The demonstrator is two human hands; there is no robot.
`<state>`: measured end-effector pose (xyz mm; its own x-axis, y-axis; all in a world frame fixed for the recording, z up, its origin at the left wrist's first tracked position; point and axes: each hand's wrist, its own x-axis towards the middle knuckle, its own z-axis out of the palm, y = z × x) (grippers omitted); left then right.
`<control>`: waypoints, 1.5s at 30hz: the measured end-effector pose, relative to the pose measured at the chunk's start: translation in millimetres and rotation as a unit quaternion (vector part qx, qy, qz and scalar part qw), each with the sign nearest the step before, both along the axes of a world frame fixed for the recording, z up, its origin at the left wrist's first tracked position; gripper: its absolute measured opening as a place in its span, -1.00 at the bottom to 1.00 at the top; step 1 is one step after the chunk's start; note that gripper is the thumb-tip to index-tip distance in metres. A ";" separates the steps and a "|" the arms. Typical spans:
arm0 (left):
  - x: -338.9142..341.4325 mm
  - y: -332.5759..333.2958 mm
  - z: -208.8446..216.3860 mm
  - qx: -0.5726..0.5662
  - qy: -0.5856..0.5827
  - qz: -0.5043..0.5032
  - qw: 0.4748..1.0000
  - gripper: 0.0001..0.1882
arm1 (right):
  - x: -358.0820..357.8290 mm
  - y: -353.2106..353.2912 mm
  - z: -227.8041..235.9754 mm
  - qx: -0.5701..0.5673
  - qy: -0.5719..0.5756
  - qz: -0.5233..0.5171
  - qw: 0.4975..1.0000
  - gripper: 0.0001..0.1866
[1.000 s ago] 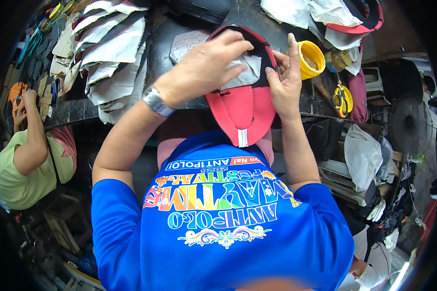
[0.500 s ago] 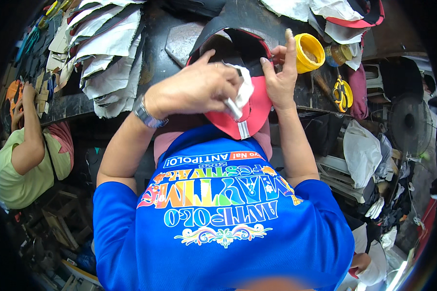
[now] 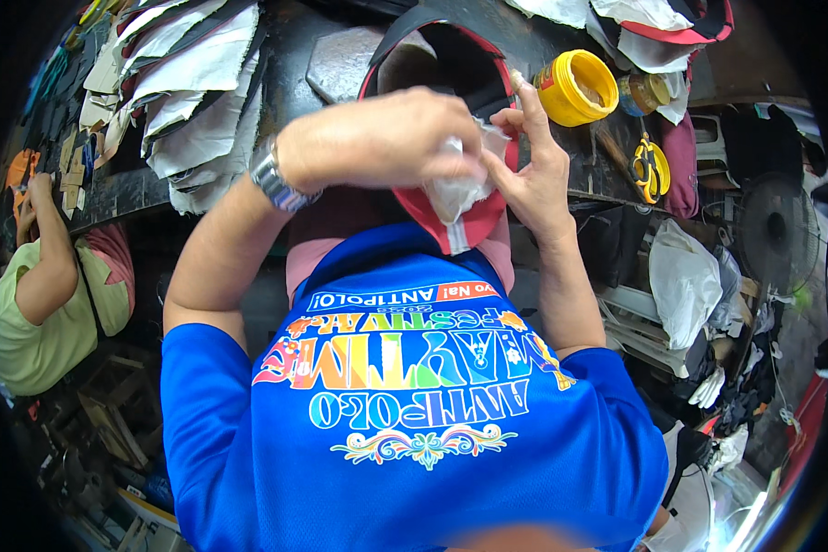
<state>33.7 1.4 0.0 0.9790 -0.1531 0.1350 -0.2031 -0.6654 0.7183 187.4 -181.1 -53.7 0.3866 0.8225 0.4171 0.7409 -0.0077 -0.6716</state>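
Note:
A red and black sewn piece (image 3: 469, 235), with a black inside and a pale strip at its near end, lies over my lap and the table edge. It looks like a shoe upper. Across its right side is a thin whitish sheet (image 3: 455, 195), crumpled. My left hand (image 3: 391, 138), with a metal watch on the wrist, is closed over the sheet, its fingertips blurred. On the piece's right edge my right hand (image 3: 538, 170) pinches the sheet's far corner between thumb and fingers, its index finger raised. The fingers partly hide the sheet.
An open yellow jar (image 3: 575, 87) stands tilted right of the piece, near a smaller jar (image 3: 644, 95) and yellow-handled scissors (image 3: 650, 172). Layered white and black pieces (image 3: 198, 83) are stacked at left. A flat block (image 3: 340, 60) lies behind. Another person (image 3: 46, 276) works at far left.
The whitish sheet has spread out between my hands. My left hand has moved slightly right, toward my right hand. The yellow jar appears more tilted.

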 end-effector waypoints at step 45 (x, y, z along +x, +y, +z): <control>56.4 -33.0 -23.0 0.293 0.106 0.100 0.945 -0.15 | 134.1 -2.0 53.5 -0.204 -0.272 -0.321 0.884 -0.21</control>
<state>90.2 -31.6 -22.9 0.9917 0.0504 -0.1182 0.0762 -0.9712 0.2257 321.6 -183.1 -0.3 0.6614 0.6315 0.4048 0.7087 -0.7028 -0.0617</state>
